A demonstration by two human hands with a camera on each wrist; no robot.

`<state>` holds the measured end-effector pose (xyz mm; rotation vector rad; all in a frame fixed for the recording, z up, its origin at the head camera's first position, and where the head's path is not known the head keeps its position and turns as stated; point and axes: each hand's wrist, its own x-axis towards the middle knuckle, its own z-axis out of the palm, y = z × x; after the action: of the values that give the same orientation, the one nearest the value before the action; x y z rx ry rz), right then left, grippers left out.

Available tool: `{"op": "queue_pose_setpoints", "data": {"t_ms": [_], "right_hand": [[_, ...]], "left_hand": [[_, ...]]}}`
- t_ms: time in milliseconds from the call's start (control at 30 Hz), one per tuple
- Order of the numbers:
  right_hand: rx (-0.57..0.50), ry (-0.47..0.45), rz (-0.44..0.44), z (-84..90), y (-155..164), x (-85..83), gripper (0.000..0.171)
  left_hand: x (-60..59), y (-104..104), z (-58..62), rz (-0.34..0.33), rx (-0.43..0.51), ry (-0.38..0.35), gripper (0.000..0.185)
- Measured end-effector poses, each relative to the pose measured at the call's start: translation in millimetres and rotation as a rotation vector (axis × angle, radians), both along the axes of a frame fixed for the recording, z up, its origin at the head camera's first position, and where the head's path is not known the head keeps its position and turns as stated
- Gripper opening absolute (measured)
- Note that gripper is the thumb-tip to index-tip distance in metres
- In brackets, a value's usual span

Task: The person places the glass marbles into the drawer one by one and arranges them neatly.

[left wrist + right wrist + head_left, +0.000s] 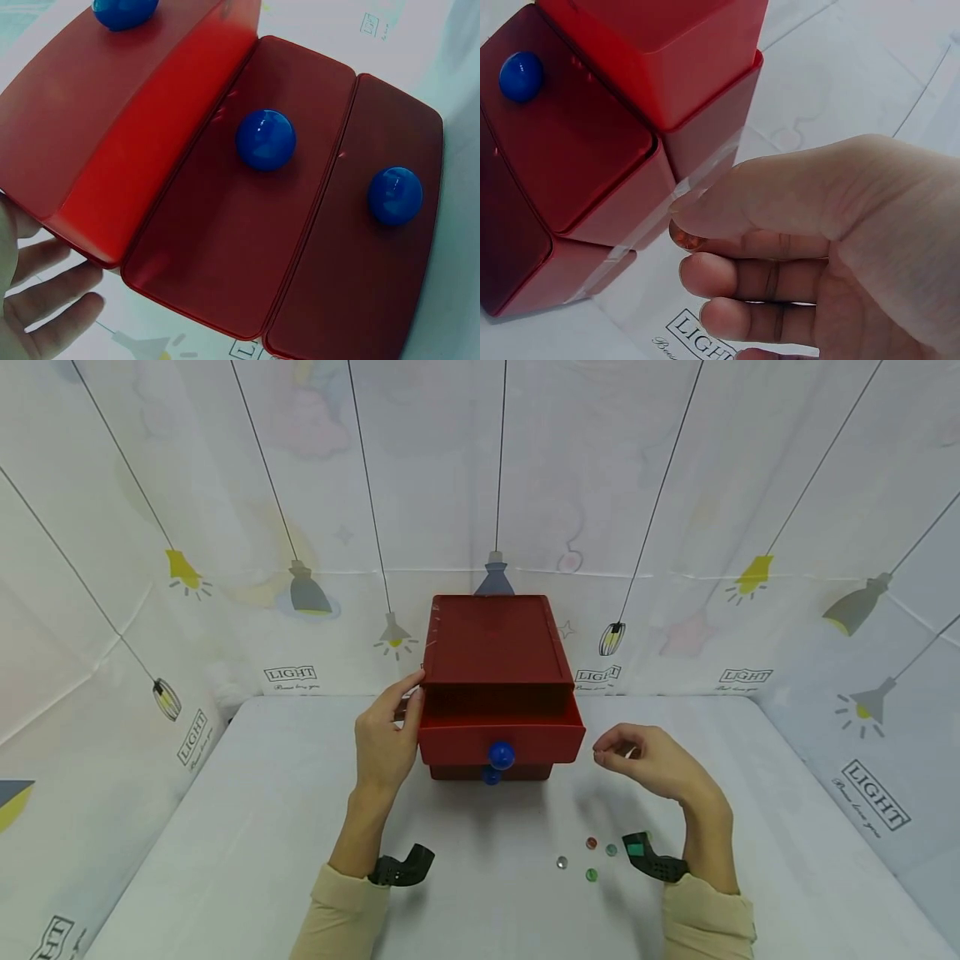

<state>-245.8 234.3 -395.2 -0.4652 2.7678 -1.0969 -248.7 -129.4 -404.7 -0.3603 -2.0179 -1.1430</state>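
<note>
A dark red drawer cabinet (495, 639) stands at the far middle of the table, its top drawer (457, 746) pulled out toward me. Blue round knobs are on the fronts, such as the middle knob (266, 140). My left hand (384, 743) rests along the cabinet's left side, index fingertip near the top edge and thumb beside the open drawer; its other fingers are extended in the left wrist view. To the right of the drawer, my right hand (648, 762) is raised over the table. It pinches a small orange marble (685, 236) between thumb and index finger.
Several small marbles lie on the white table (247, 827) in front of the right forearm, among them a red marble (592, 842), a green marble (592, 875) and a clear marble (562, 862). A printed curtain (450, 468) hangs behind the cabinet.
</note>
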Motion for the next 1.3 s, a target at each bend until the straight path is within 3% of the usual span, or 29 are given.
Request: {"op": "queue_pose_setpoints", "data": {"t_ms": [1300], "right_hand": [[-0.001,0.183,-0.05,17.1,-9,11.8,0.015]], "left_hand": [[-0.6,0,0.7,-0.019,0.028,-0.007,0.031]]}}
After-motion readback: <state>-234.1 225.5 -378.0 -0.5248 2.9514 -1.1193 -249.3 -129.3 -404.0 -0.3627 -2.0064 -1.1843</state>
